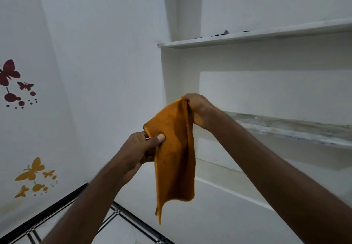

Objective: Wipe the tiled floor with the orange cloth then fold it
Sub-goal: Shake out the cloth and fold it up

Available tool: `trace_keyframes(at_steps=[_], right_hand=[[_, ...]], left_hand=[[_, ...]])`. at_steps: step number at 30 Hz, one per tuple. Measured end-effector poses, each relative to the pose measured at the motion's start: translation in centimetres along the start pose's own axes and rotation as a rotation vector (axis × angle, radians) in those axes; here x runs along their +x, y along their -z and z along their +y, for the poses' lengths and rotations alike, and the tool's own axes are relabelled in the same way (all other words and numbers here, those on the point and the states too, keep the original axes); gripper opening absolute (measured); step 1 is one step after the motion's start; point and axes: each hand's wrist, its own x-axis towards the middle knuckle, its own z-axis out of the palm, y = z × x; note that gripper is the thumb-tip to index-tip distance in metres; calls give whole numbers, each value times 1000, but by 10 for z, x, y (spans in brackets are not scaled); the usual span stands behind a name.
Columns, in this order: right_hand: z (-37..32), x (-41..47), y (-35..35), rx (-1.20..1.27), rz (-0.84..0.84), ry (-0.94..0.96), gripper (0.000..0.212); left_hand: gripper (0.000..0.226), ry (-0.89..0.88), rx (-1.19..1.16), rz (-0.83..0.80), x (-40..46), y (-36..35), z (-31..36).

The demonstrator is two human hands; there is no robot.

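White-walled room corner w/ built-in white wall shelves [247, 36] on the right, butterfly wall stickers [11, 83] on the left, black-bordered white tiled floor [118, 224] showing below. Orange terry cloth [174, 154] is hanging mid-air, off the floor. Left hand [139, 152] is pinching its lower left corner, thumb on top; right hand [200, 110] is gripping the upper corner, higher up.
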Motion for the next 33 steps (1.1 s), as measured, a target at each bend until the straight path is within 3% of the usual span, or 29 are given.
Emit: trace_keyframes(at_steps=[2,4,8,11,15,19,25,33], right_hand=[[13,-4,-1,-396,40,68,32],[27,-12,-5,-727,97,173,49],[47,-41,-24,-637,14,364,35],[60,-51,-49,-826,-34,441,30],[77,-44,-63,-955,42,546,19],[77,-36,-61,-887,39,582,11],[72,-27,-43,-410,-165,294,22],[68,-21,-26,-234,-216,160,19]], left_hand=[[52,3,-28,103,1,1,3],[34,16,-65,180,1,6,4],[18,110,-126,264,2,15,5],[22,136,-141,256,3,16,5],[24,156,-140,221,4,15,7],[21,125,-44,197,10,23,2],[22,32,102,244,9,23,-3],[14,-19,173,327,21,22,6]])
